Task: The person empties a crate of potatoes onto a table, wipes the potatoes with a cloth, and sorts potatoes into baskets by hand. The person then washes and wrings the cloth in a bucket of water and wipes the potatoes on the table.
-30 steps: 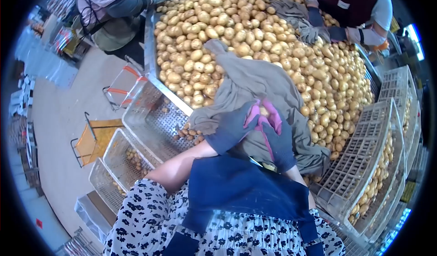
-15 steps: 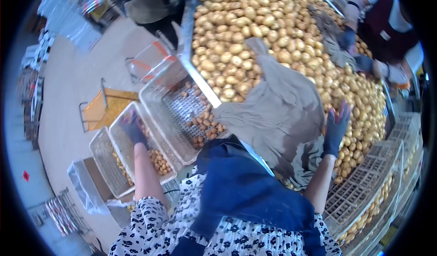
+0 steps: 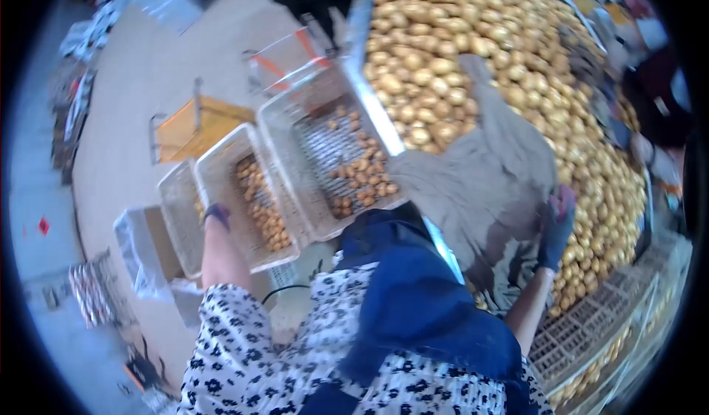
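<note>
My left hand [image 3: 217, 214], in a dark glove with purple fingertips, is at the wall of a narrow white crate [image 3: 229, 227] holding small potatoes [image 3: 258, 204]. Its fingers are mostly hidden and blurred. My right hand [image 3: 557, 229], gloved the same way, lies at the edge of a damp grey cloth [image 3: 487, 175] spread over a big heap of yellow potatoes [image 3: 594, 171]. Its fingers are curled together, and whatever may be inside them is hidden.
A wider white crate [image 3: 284, 149] with small potatoes stands against the metal table edge [image 3: 377, 108]. Further left are another crate [image 3: 177, 201], a carton with a plastic liner [image 3: 140, 249] and a yellow scoop-like bin [image 3: 203, 127]. Stacked crates [image 3: 598, 326] stand right. Co-worker's arm [image 3: 642, 153] reaches in.
The view has shifted, moving the scene rightward. My left hand has drawn back from over the narrow crate to its near-left wall. The right hand's spread fingers have curled in.
</note>
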`<action>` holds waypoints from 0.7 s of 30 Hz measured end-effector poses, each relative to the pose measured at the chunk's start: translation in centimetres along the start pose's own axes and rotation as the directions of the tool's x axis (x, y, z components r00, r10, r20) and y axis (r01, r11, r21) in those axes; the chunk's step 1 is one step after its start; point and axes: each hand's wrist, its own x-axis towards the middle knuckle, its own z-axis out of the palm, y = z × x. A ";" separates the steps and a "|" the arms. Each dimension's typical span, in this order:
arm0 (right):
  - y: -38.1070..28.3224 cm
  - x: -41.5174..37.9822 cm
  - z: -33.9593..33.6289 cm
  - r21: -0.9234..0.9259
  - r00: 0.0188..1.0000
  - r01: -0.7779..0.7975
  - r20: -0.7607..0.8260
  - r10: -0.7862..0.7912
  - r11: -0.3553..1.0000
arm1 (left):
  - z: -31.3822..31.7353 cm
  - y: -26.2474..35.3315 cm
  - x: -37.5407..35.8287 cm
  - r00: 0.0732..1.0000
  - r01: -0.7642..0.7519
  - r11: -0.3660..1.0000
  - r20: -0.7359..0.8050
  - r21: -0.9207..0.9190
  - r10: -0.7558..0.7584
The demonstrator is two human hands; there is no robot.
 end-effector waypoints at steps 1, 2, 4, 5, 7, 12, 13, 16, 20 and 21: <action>-0.3 0.0 -0.6 -0.202 0.996 0.088 0.014 -0.087 0.975 | 1.9 0.9 -0.6 0.997 -0.061 0.997 0.043 -0.044 0.063; -0.7 -0.1 -1.0 -0.393 0.987 0.161 0.046 -0.155 0.906 | 3.2 2.3 -1.3 0.989 -0.120 0.988 0.080 -0.093 0.128; -1.7 -1.0 -1.7 -0.461 0.990 0.136 0.035 -0.135 0.877 | 4.4 6.2 -3.5 0.962 -0.218 0.955 0.123 -0.204 0.246; -2.0 -1.4 -1.7 -0.496 0.990 0.142 0.077 -0.119 0.856 | 6.8 9.5 -8.1 0.951 -0.293 0.955 0.117 0.055 0.285; -2.1 -2.1 -1.6 -0.579 0.995 0.097 0.080 -0.062 0.810 | 11.3 11.7 -6.0 0.776 -0.610 0.748 0.006 0.260 0.631; 2.2 -5.2 -3.1 -0.931 0.957 0.163 0.068 -0.283 0.325 | 25.5 21.6 -24.2 0.289 -0.957 0.284 0.303 0.060 0.908; 2.1 -5.9 -3.5 -0.886 0.961 0.132 0.004 -0.278 0.444 | 27.2 22.8 -30.1 0.275 -0.942 0.330 0.423 -0.059 0.863; 1.3 -7.8 -5.9 -0.802 0.974 0.017 -0.121 -0.189 0.597 | 33.0 24.5 -38.5 -0.105 -0.930 0.128 0.584 -0.344 0.805; 0.6 -11.1 -8.5 -0.651 0.931 -0.358 -0.305 0.201 0.669 | 38.9 25.4 -47.4 -0.438 -0.832 -0.048 0.602 -0.552 0.668; 1.1 -11.7 -9.0 -0.659 0.941 -0.334 -0.266 0.207 0.673 | 40.4 25.5 -48.7 -0.455 -0.826 -0.057 0.602 -0.561 0.656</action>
